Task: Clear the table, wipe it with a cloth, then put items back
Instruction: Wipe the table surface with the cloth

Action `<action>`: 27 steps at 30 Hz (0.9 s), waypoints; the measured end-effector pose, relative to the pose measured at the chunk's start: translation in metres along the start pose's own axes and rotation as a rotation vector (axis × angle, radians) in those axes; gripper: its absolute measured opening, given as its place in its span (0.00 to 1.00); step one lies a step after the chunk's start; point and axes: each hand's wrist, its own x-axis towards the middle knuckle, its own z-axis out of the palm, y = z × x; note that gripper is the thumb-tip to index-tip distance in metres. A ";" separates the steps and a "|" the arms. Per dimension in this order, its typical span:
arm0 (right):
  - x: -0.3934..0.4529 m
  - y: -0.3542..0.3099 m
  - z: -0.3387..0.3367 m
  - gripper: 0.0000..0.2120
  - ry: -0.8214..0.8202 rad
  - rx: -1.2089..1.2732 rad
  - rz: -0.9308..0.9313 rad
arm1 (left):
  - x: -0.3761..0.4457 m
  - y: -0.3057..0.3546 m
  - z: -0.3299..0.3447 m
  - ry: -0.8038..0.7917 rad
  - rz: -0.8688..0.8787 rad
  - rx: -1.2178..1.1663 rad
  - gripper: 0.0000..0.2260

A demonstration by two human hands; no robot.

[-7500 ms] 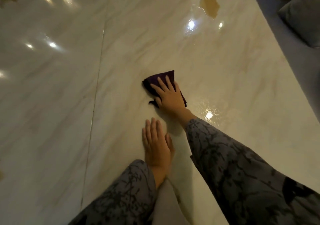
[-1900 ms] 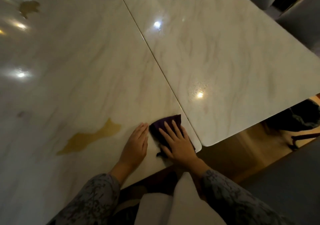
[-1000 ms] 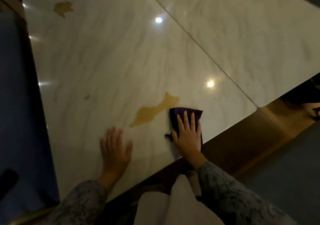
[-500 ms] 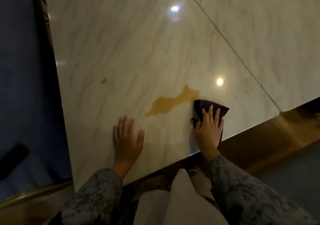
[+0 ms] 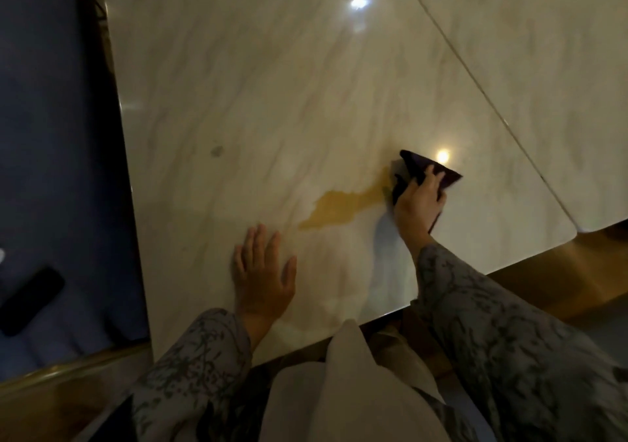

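The right hand (image 5: 419, 203) grips a dark purple folded cloth (image 5: 426, 173), fingers curled over its middle, pressing it onto the glossy white marble table (image 5: 272, 84) at the right end of an amber-brown stain (image 5: 339, 207). The left hand (image 5: 263, 276) lies flat and open, holding nothing, near the table's front edge.

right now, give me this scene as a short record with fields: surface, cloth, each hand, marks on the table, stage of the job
surface: glossy marble table, a seam running across its right part
cloth: dark purple cloth, pressed on the table at the right end of the stain
right hand: right hand on top of the cloth, fingers curled over it
left hand: left hand flat on the table, holding nothing
marks: amber stain between the hands; small grey spot farther left
stage: wiping, stain not yet cleared
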 end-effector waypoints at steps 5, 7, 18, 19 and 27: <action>-0.029 -0.027 0.038 0.23 -0.251 0.031 -0.246 | 0.002 0.001 -0.001 -0.019 -0.044 -0.044 0.23; -0.053 -0.031 0.045 0.23 -0.335 0.029 -0.364 | 0.002 0.002 -0.003 -0.023 -0.044 -0.057 0.23; -0.137 0.000 0.064 0.27 -0.509 -0.379 -0.988 | 0.002 -0.002 -0.007 -0.061 -0.084 -0.057 0.26; -0.132 0.003 0.066 0.27 -0.501 -0.433 -1.033 | 0.002 -0.002 -0.006 -0.055 -0.096 -0.053 0.25; -0.057 -0.001 0.052 0.27 -0.441 -0.497 -0.935 | 0.001 -0.002 -0.004 -0.004 -0.116 -0.081 0.23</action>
